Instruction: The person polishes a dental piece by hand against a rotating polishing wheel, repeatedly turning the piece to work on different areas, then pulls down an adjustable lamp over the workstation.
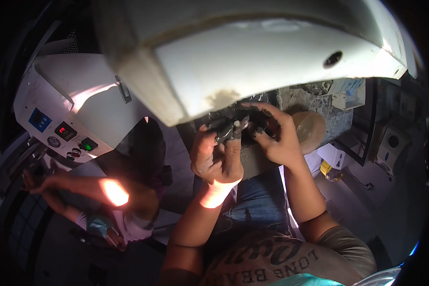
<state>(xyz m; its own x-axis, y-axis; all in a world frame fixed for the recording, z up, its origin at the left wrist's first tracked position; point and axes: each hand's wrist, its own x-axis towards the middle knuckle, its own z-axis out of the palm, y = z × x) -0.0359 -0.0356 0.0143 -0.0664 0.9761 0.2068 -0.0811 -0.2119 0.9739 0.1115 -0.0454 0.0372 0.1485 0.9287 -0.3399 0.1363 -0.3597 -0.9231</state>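
My left hand (220,155) is raised under the white hood, its fingers bent and their tips coated in dark, wet grime. My right hand (277,136) curls in from the other side, its thumb and fingers blackened too. The fingertips of both hands come close together around something small and dark. A pale, shiny spot shows near the left thumb tip. Dark fingers and shadow hide the shape of what they hold, so I cannot name it. A dark, wet work surface (214,116) lies behind the hands, partly covered by the hood.
A large white machine hood (271,57) hangs low over the hands. Right of them stands a translucent bowl (311,127) on a stained grey bench (336,125). A white machine (86,95) with small lit displays is at left. Another person's arm (90,188) reaches out at lower left.
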